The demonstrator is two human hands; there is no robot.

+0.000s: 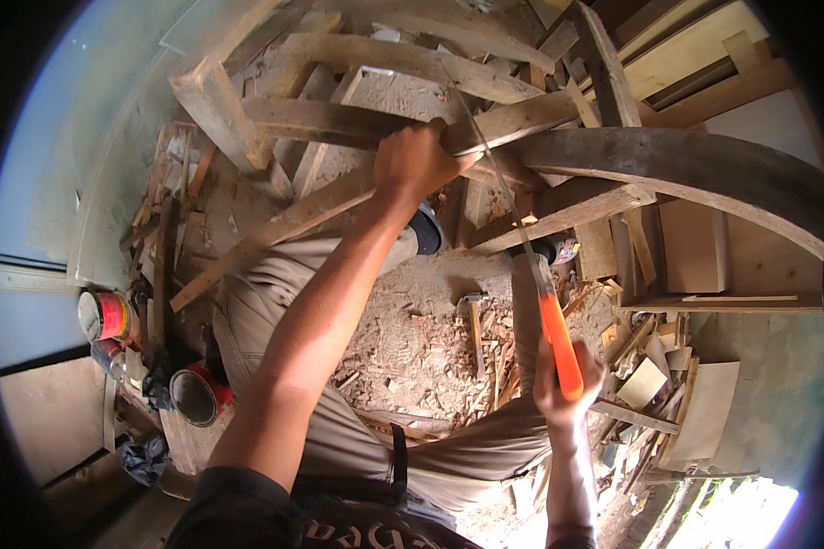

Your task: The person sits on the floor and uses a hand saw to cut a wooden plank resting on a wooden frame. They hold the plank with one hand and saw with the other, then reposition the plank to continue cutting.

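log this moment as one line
left hand: gripping wooden beam | right hand: gripping orange-handled saw | blade: across beam | hammer: on ground

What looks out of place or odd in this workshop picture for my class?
Wood chips and offcuts litter the floor, and a hammer lies among the chips between the person's legs. It looks untidy: a loose tool in debris while the right hand holds a saw.

orange saw handle (560, 349), brown beam (288, 227), khaki trousers (265, 297)
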